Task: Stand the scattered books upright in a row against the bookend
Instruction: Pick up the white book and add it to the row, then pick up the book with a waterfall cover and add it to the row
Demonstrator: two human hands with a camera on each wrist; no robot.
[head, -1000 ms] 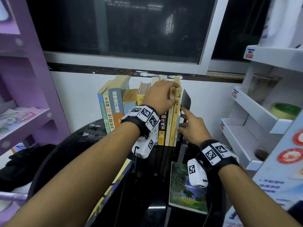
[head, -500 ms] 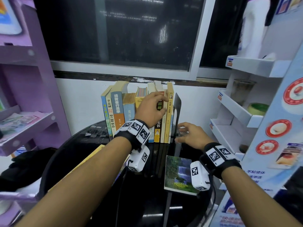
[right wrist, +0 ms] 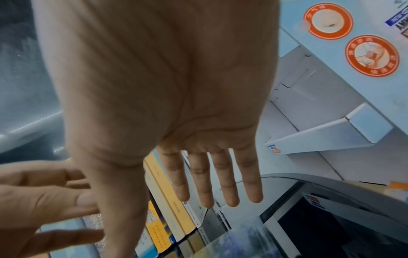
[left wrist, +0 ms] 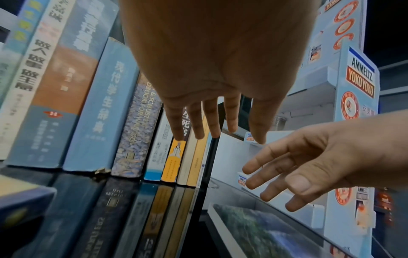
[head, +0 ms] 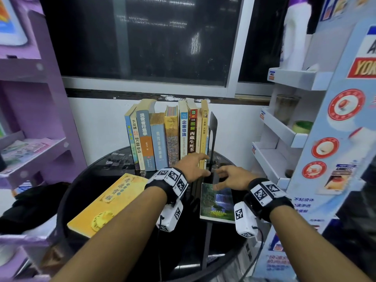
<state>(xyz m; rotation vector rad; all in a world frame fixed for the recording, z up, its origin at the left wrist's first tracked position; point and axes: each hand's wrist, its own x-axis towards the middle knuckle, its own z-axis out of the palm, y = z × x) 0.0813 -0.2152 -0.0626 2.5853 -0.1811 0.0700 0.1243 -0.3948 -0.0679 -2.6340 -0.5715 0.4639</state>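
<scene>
Both hands, left hand [head: 190, 166] and right hand [head: 232, 178], hover empty with fingers spread before the upright row [head: 168, 135]. Next, I judge: lifting the green book [head: 216, 202], flat at 6 o'clock of the bookend [head: 212, 137].

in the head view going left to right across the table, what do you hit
yellow book lying flat → left hand → green book lying flat → right hand; behind them, the upright row of books then the black bookend
</scene>
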